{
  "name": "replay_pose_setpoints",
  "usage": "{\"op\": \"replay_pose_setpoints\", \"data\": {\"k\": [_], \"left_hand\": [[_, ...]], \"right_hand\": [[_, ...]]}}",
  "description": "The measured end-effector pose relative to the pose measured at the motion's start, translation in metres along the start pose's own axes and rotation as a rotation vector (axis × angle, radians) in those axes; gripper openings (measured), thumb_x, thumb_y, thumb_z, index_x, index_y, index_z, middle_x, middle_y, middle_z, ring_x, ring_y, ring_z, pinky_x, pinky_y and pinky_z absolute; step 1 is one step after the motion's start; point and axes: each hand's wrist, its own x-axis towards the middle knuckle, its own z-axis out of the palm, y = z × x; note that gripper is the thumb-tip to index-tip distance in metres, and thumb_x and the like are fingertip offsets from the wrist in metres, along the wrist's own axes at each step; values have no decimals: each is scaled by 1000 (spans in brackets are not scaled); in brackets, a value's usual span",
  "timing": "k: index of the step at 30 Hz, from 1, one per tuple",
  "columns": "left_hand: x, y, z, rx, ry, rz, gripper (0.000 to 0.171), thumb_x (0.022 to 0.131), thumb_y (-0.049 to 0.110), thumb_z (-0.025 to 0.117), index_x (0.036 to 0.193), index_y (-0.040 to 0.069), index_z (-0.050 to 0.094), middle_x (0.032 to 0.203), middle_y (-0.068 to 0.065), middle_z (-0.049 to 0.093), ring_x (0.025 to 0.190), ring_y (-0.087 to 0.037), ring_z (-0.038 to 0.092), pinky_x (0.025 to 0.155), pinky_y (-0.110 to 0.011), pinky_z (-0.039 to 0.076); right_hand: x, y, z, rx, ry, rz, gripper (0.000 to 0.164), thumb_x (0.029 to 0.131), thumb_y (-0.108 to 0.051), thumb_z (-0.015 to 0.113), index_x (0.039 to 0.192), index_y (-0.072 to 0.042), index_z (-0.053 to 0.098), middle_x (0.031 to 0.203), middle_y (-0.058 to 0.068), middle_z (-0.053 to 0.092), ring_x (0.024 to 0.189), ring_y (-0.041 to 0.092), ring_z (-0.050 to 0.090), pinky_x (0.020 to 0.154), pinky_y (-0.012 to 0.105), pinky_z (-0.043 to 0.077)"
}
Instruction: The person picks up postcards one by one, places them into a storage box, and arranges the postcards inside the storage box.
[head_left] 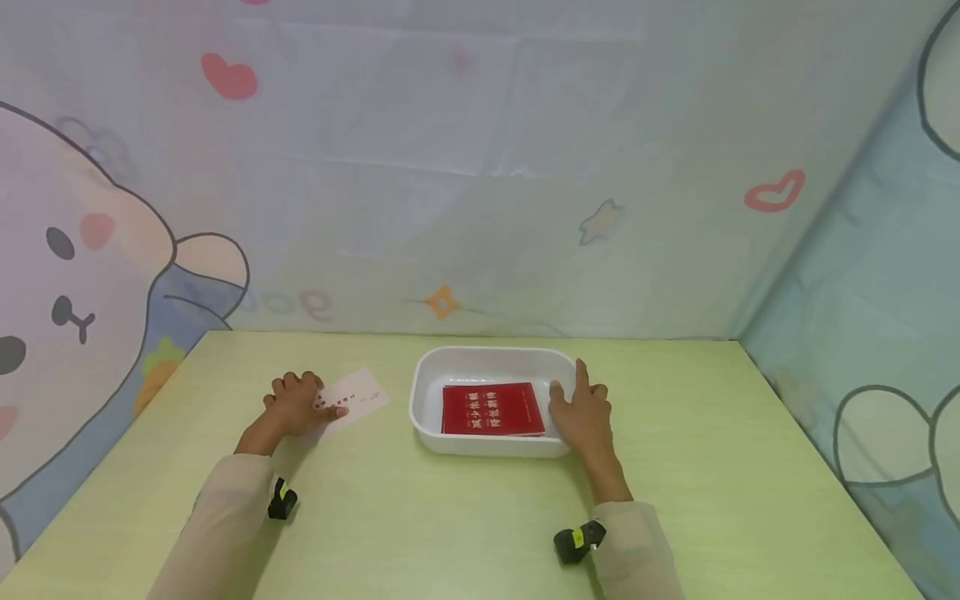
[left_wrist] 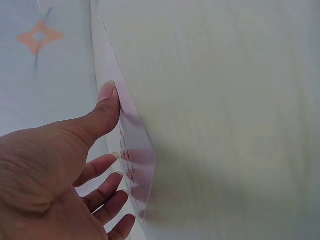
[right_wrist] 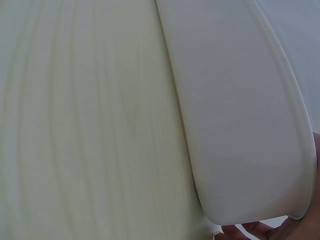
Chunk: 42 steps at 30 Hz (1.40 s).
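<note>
A pale pink printed card [head_left: 367,395] lies on the table at the left. Over its near-left part is my left hand [head_left: 295,405], thumb and fingers spread apart and a little bent. In the left wrist view the thumb and fingertips of that hand [left_wrist: 60,160] touch or hover just over the card [left_wrist: 131,115]; contact is hard to tell. My right hand [head_left: 583,414] holds the right end of a white plastic tray [head_left: 491,448], thumb inside the rim, fingers outside. The right wrist view shows mostly the tray's outer wall [right_wrist: 240,115], with part of the hand [right_wrist: 295,231] in the corner.
Inside the tray lie red cards or booklets [head_left: 491,408] with white characters, apparently stacked. The light wood-grain table [head_left: 420,533] ends at a cartoon-printed cloth backdrop [head_left: 480,208], which also runs along both sides. Each wrist carries a small black camera [head_left: 282,500].
</note>
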Motion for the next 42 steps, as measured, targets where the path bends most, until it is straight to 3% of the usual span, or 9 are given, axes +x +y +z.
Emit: {"op": "replay_pose_setpoints", "data": {"k": [5,13,21,26,34,42], "left_hand": [[0,0,-1,14,-2,-5,70,85,44,64,119,-13,43,107,-36,40,91,-44,32,70,-50,33],[3,0,-2,39,7,7,61,83,45,66,100,-9,44,89,-25,39,80,-38,32,63,-43,29],[2,0,-2,-31,10,28,70,84,40,67,124,-11,42,110,-36,40,98,-47,34,79,-59,31],[2,-1,-1,-83,24,80,66,85,36,67,126,-8,40,114,-38,34,107,-51,33,83,-63,32],[7,-4,3,-90,25,117,67,86,40,65,126,-6,38,113,-35,39,101,-47,36,81,-58,34],[13,-7,9,-102,46,138,60,93,37,55,127,-9,36,111,-34,41,101,-47,37,77,-56,35]], "right_hand": [[-1,0,0,4,6,-2,65,97,-36,36,150,-8,12,128,34,30,110,47,34,88,63,38],[-2,-2,-1,-1,16,-7,64,96,-35,37,150,-8,14,128,34,30,110,48,34,88,63,38],[-2,-1,-1,-5,18,-4,64,96,-35,37,149,-8,14,127,34,30,110,49,34,88,63,38],[-2,-2,-2,-7,20,-6,64,96,-34,37,149,-8,15,127,35,31,109,49,35,88,64,38],[-3,-3,-2,-7,24,-10,63,97,-34,38,149,-7,15,127,35,31,109,49,35,89,64,37],[-3,-3,-2,-3,24,-10,63,96,-34,38,149,-7,15,127,35,31,109,49,35,88,64,38]]}}
